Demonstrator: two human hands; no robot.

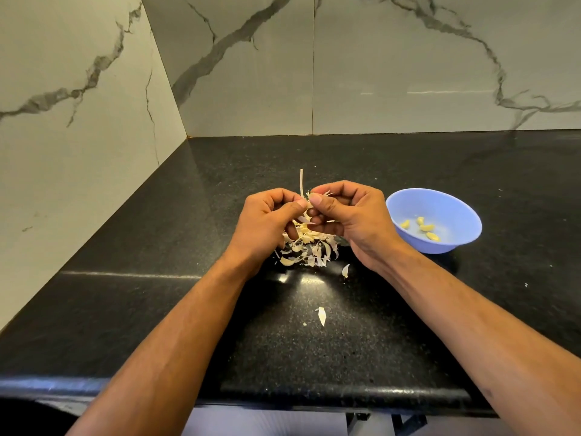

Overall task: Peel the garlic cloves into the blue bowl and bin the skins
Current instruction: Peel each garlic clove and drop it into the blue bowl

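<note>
Loose skin bits (321, 315) are seen on the black worktop (125, 309), nearest. A garlic piece (306, 199) is pinched by the left hand (270, 218) and right hand (349, 215), fingers curled. Skins (306, 250) are piled just below both grips. Right of them, peeled cloves (423, 228) are kept in the blue bowl (452, 212). Skins could be blown about. No writing is seen.

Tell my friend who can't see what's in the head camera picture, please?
Two hands, left hand and right hand, pinch a garlic piece above a pile of papery skins on a black counter. A blue bowl to the right holds four peeled cloves.
</note>
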